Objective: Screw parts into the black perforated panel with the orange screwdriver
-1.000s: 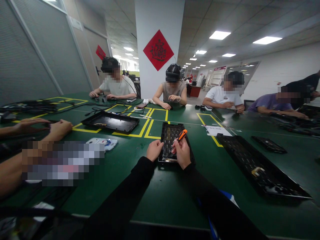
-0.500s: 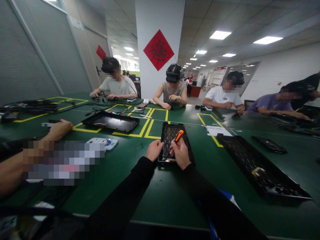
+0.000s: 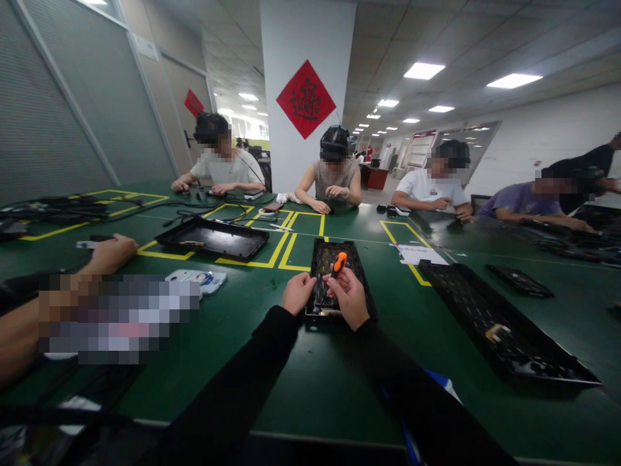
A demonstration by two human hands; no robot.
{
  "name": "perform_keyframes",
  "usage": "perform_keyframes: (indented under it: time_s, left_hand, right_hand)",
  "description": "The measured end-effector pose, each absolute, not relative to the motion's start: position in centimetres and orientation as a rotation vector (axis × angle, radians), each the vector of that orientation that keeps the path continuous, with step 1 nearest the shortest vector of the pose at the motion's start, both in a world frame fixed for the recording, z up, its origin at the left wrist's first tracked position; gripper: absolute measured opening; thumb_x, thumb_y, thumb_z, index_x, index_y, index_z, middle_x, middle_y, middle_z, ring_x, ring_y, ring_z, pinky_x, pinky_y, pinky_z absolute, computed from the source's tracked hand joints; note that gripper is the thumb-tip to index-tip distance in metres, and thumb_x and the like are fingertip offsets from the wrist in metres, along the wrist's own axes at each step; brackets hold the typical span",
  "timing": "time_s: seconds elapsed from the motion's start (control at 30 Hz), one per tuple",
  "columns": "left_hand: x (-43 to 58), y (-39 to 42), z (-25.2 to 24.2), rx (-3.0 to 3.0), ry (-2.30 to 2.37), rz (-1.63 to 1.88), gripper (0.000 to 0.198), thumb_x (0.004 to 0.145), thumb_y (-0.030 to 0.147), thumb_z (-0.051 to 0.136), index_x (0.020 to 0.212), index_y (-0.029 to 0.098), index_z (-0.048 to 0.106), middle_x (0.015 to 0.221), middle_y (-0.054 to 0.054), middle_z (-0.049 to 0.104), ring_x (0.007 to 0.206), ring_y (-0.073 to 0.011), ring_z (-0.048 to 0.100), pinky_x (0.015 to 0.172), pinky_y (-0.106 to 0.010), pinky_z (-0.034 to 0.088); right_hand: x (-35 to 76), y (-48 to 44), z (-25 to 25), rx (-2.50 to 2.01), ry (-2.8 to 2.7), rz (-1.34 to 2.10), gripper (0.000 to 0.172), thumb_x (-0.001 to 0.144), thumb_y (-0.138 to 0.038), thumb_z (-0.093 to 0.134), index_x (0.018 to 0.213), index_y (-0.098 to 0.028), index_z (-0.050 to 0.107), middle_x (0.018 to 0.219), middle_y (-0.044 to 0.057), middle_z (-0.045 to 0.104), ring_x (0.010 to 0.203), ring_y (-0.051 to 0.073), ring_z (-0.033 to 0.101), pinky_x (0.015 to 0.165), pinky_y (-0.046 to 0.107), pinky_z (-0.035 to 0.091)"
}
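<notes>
Your R hand (image 3: 350, 298) grasps the orange screwdriver (image 3: 338, 264), tip down in the black tray (image 3: 325, 252) at 12 o'clock, and your L hand (image 3: 299, 292) lies curled at its 8 o'clock edge, grip unclear.

Looking forward and down from head height, sitting close above left hand (image 3: 299, 292) and right hand (image 3: 350, 298), facing across the green table (image 3: 315, 388).

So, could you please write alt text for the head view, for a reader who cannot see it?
The right hand holds an orange-handled screwdriver over a black frame on a green table, while the left hand rests at its near edge. Other people sit around.
</notes>
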State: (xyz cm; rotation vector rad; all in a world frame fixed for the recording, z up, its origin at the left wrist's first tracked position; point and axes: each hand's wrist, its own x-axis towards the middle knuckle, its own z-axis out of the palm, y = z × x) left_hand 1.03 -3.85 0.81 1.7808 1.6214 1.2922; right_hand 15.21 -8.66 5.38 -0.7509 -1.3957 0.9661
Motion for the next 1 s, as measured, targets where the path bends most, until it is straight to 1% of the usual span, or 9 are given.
perform_keyframes:
  time_s: [0.1,0.23,0.33,0.4,0.5,0.57,0.63,0.83,1.0]
  left_hand:
    - [1.1,-4.0,0.9,1.773,1.627,1.304,0.033,0.073,0.038,0.044,0.050,0.017,0.033,0.049,0.005,0.035,0.050,-0.0082,0.035,0.050,-0.020,0.024]
    - [1.3,-4.1,1.0,1.760,1.636,1.320,0.033,0.073,0.037,0.045,0.050,0.017,0.034,0.048,0.005,0.034,0.050,-0.0080,0.034,0.051,-0.020,0.025]
    - [1.2,-4.4,1.9,1.810,1.580,1.332,0.031,0.075,0.037,0.044,0.052,0.016,0.040,0.050,0.005,0.036,0.051,-0.0081,0.035,0.051,-0.020,0.026]
    - [0.9,-4.9,3.1,1.900,1.466,1.294,0.028,0.075,0.037,0.045,0.057,0.015,0.047,0.053,0.004,0.042,0.054,-0.0088,0.038,0.054,-0.020,0.029]
    - [0.3,-6.1,5.4,2.097,1.210,1.018,0.019,0.070,0.033,0.053,0.067,0.015,0.059,0.066,-0.001,0.056,0.066,-0.0121,0.047,0.065,-0.022,0.035]
    - [0.0,-6.9,6.7,2.222,1.150,0.830,0.015,0.065,0.029,0.059,0.071,0.017,0.064,0.071,-0.002,0.061,0.077,-0.0154,0.050,0.076,-0.024,0.034]
    - [-0.1,-7.4,7.4,2.306,1.141,0.685,0.016,0.059,0.028,0.065,0.073,0.020,0.067,0.070,-0.001,0.062,0.081,-0.0173,0.050,0.082,-0.026,0.031]
    - [0.6,-6.7,7.6,2.313,1.193,0.446,0.011,0.052,0.029,0.070,0.057,0.021,0.064,0.058,0.001,0.060,0.070,-0.0161,0.051,0.078,-0.026,0.029]
    - [1.6,-5.7,7.9,2.288,1.307,0.254,0.009,0.050,0.021,0.069,0.049,0.021,0.061,0.048,0.004,0.056,0.055,-0.0120,0.048,0.078,-0.026,0.030]
  right_hand:
    - [15.3,-9.0,5.6,-0.728,-1.419,0.978,0.027,0.079,-0.029,0.050,0.104,-0.017,0.049,0.087,0.005,0.062,0.058,0.009,0.053,0.053,0.021,0.045]
    - [15.3,-9.1,5.8,-0.754,-1.411,0.976,0.026,0.079,-0.031,0.051,0.101,-0.018,0.050,0.086,0.004,0.062,0.056,0.009,0.053,0.051,0.021,0.044]
    - [15.2,-9.0,5.8,-0.758,-1.392,0.966,0.026,0.078,-0.031,0.051,0.101,-0.018,0.050,0.085,0.003,0.062,0.056,0.009,0.053,0.050,0.020,0.044]
    - [15.2,-8.9,5.7,-0.753,-1.375,0.963,0.027,0.078,-0.031,0.052,0.102,-0.018,0.050,0.084,0.003,0.062,0.054,0.008,0.051,0.049,0.020,0.043]
    - [15.3,-8.8,5.6,-0.753,-1.333,0.929,0.029,0.078,-0.030,0.051,0.105,-0.018,0.049,0.083,0.003,0.061,0.053,0.008,0.049,0.048,0.020,0.042]
    - [15.4,-8.7,5.6,-0.774,-1.300,0.888,0.029,0.079,-0.030,0.051,0.105,-0.017,0.049,0.082,0.003,0.061,0.052,0.007,0.048,0.048,0.019,0.041]
    - [15.4,-8.7,5.6,-0.797,-1.275,0.860,0.029,0.079,-0.030,0.050,0.105,-0.017,0.049,0.082,0.002,0.061,0.050,0.007,0.047,0.047,0.019,0.040]
    - [15.4,-8.6,5.5,-0.819,-1.262,0.828,0.028,0.080,-0.031,0.048,0.104,-0.017,0.049,0.081,0.002,0.060,0.050,0.007,0.046,0.047,0.019,0.040]
    - [15.5,-8.5,5.4,-0.833,-1.242,0.787,0.029,0.081,-0.031,0.047,0.106,-0.017,0.049,0.081,0.002,0.060,0.052,0.007,0.047,0.048,0.019,0.041]
